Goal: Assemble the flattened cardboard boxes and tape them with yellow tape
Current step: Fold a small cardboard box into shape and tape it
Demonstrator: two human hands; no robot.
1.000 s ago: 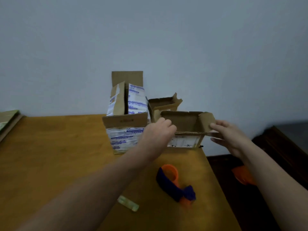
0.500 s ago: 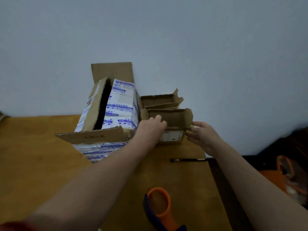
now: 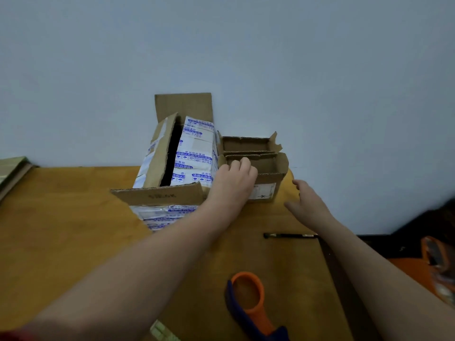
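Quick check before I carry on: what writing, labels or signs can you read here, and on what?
"请确认商品": blue print on the white tape round the large box, repeated; the rest is blurred.
Faint marking on its front flap: unreadable.
Print on the white label of the small box: too small to read.

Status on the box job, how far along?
Done: the far small brown cardboard box and the near small brown cardboard box stand formed by the wall. In hand: left hand curls over the near box's rim; right hand open beside it. Left: both tops open, no yellow tape visible; orange-and-blue handled tool lies untouched on the wooden table.
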